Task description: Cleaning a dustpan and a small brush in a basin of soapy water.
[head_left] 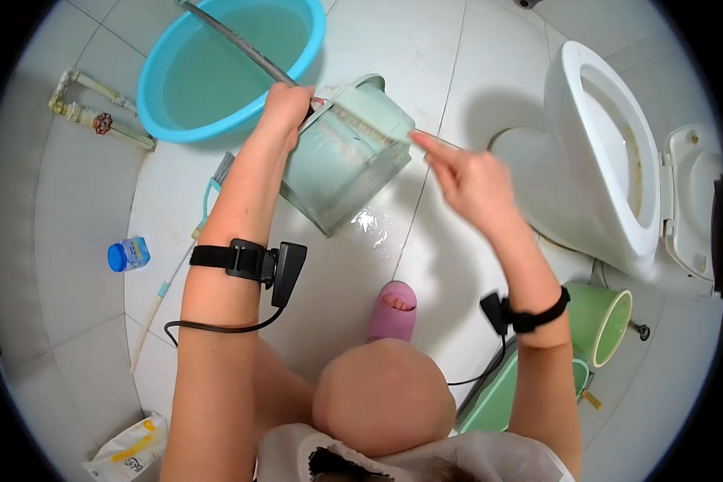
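My left hand (287, 106) is wrapped round a grey pole (237, 42) where it meets a pale green, box-shaped dustpan (317, 181). The dustpan is tilted on the wet white floor, and the pole slants away over a blue basin (146, 100) holding cloudy water. My right hand (475, 183) is closed on the end of a pale green brush (381, 115), its index finger stretched along it. The brush's bristles lie against the dustpan's upper side. My left fingers are partly hidden by the back of the hand.
On the right stands a white toilet (530, 189), above a green bucket (590, 321) and a green tub (494, 398). To the left are a thin stick (162, 299), a blue-lidded jar (130, 255), a white packet (130, 451) and a wall pipe (124, 132). My foot wears a pink slipper (392, 323).
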Demonstrator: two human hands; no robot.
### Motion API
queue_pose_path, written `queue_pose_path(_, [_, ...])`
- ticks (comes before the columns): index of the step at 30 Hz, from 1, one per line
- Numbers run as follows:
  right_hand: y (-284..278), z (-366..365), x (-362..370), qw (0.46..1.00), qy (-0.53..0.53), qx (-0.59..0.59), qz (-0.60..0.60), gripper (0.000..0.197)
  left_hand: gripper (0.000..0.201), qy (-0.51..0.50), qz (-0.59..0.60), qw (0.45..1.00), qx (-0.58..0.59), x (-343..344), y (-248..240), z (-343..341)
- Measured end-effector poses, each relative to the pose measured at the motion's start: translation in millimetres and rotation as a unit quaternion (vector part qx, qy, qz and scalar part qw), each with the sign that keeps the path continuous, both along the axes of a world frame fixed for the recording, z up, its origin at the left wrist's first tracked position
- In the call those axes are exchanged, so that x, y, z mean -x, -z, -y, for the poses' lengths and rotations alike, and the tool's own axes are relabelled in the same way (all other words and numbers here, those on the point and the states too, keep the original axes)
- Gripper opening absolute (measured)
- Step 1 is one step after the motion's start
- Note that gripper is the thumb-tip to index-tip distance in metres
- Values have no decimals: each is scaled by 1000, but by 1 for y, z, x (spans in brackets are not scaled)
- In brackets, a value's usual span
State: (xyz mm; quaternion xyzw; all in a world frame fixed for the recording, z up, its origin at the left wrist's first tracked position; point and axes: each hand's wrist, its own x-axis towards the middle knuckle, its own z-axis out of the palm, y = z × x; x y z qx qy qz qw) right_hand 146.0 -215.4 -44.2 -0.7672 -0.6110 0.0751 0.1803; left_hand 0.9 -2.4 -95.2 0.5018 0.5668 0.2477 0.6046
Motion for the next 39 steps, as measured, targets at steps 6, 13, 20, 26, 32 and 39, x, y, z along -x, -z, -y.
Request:
queue_pose_path(6, [-2, -4, -21, 997, -75, -21, 12, 27, 18, -4, 12, 1000, 3, 3, 0, 0])
queue_pose_path(13, [-13, 11, 9, 993, -68, -44, 90, 30, 13, -13, 54, 994, 94, 11, 0, -8])
queue_pose_path(20, [-13, 12, 38, 994, -52, -13, 99, 33, 13, 51, 28, 992, 112, 12, -7, -9])
queue_pose_path(26, [22, 43, -1, 997, -27, -14, -67, 29, 14, 48, -30, 998, 37, 14, -29, -1])
queue_pose_path(32, [41, 22, -31, 929, 8, -127, -347, 29, 20, -40, 124, 992, 5, 11, -47, -2])
queue_pose_path(39, [110, 11, -58, 908, 48, -57, -412, 31, 24, -62, 168, 984, 24, 49, -45, -26])
